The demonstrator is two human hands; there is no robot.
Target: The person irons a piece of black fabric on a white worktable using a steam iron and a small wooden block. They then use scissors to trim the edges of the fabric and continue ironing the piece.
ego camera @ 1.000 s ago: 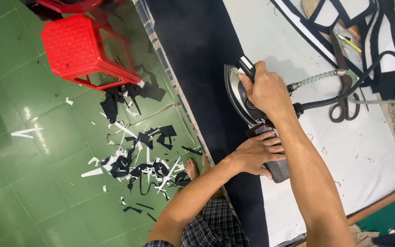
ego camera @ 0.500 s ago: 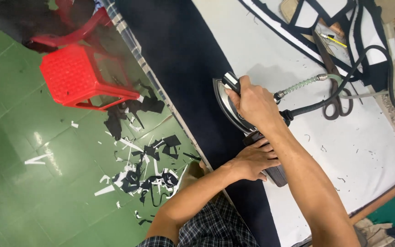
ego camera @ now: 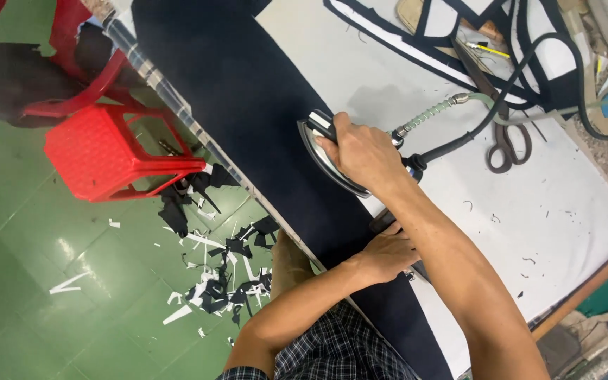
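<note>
My right hand (ego camera: 364,155) grips the black handle of a steam iron (ego camera: 318,151) whose silver sole rests on a long strip of dark navy fabric (ego camera: 248,105). The strip lies along the left edge of a white-covered table (ego camera: 550,218). My left hand (ego camera: 387,253) presses flat on a dark wooden block (ego camera: 381,219) just behind the iron, fingers spread over it. The block is mostly hidden under my arms. A hose and a black cord (ego camera: 452,146) run from the iron's rear toward the table's far side.
Large scissors (ego camera: 501,144) lie on the white cover beyond the iron, near black-and-white fabric pieces (ego camera: 402,49). A red plastic stool (ego camera: 107,158) stands on the green floor at left, with several black and white cloth scraps (ego camera: 219,274) scattered by my foot.
The iron and my right hand have slid forward along the navy strip, away from my body. My left hand stays on the block behind, now farther from the iron.
</note>
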